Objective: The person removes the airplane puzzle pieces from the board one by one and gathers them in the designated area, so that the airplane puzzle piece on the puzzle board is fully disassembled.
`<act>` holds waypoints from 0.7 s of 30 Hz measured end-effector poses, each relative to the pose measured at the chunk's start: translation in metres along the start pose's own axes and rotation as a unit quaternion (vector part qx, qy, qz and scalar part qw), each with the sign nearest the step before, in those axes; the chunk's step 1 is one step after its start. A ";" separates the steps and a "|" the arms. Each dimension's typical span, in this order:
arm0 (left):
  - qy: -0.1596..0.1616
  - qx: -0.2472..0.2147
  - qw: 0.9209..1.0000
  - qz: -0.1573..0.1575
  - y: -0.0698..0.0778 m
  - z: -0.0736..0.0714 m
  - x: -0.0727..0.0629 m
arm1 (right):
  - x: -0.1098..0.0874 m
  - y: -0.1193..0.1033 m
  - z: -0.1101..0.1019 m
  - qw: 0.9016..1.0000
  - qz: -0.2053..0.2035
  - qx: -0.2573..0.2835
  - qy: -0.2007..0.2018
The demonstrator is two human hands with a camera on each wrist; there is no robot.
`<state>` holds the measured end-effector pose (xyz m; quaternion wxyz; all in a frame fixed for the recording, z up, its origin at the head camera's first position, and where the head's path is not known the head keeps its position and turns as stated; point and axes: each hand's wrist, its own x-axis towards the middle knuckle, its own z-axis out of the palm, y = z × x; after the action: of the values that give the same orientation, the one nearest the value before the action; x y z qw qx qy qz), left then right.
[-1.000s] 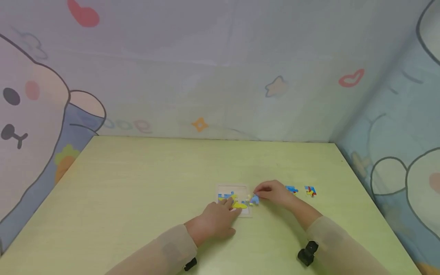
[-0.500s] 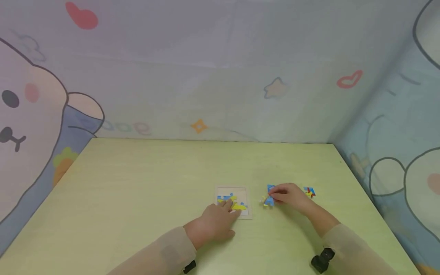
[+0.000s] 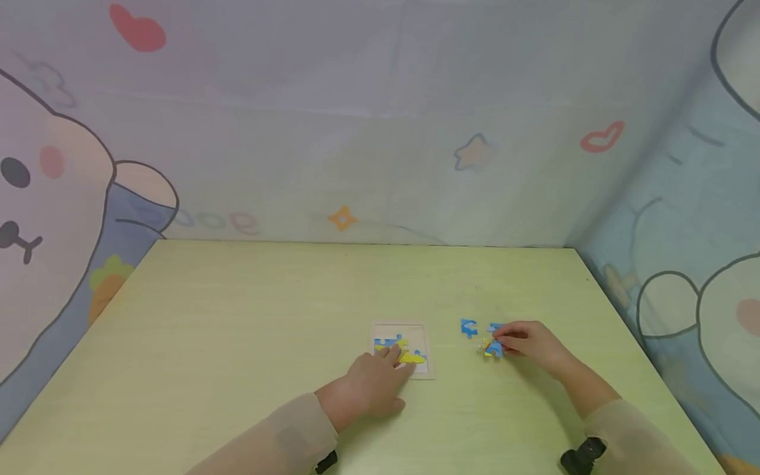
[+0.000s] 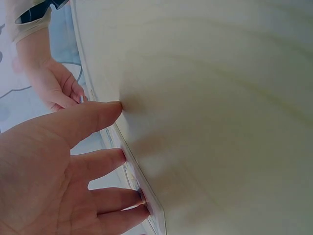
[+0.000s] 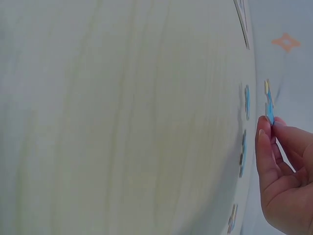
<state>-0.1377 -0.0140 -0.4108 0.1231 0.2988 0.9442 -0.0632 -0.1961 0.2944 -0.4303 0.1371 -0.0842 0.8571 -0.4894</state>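
A light wooden puzzle tray (image 3: 430, 356) with some yellow and blue jigsaw pieces (image 3: 388, 341) in it lies near the middle of the table. My left hand (image 3: 375, 384) rests on its near left part, fingers fairly straight; in the left wrist view the fingertips (image 4: 139, 196) touch the tray's edge. My right hand (image 3: 531, 343) pinches a blue and yellow puzzle piece (image 3: 494, 348) between thumb and fingers, off the table to the right of the tray. The right wrist view shows this held piece (image 5: 269, 100) nearly edge-on.
A loose blue puzzle piece (image 3: 469, 328) lies right of the tray, with another (image 3: 495, 326) partly behind my right hand. A further piece (image 5: 232, 219) appears in the right wrist view. Printed cloth (image 3: 380, 165) hangs behind the table.
My right hand has carried the pinched piece rightward from beside the tray, passing the nearer loose blue piece, which now shows fully. My left hand has stayed on the tray.
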 end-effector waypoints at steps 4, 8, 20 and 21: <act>-0.001 0.001 1.000 0.000 0.000 0.000 -0.001 | -0.004 0.006 -0.006 1.000 0.005 -0.004 0.006; -0.003 0.001 1.000 -0.001 0.000 0.002 0.000 | -0.007 0.011 -0.013 1.000 0.006 -0.006 0.009; 0.000 0.001 1.000 0.002 0.001 0.000 0.000 | -0.019 0.016 -0.030 1.000 0.007 0.011 0.015; -0.001 0.000 1.000 0.000 0.001 -0.001 0.000 | -0.019 0.016 -0.032 1.000 0.007 0.010 0.016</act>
<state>-0.1370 -0.0132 -0.4101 0.1238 0.2991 0.9440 -0.0637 -0.1883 0.3337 -0.4264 0.1270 -0.0692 0.8550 -0.4981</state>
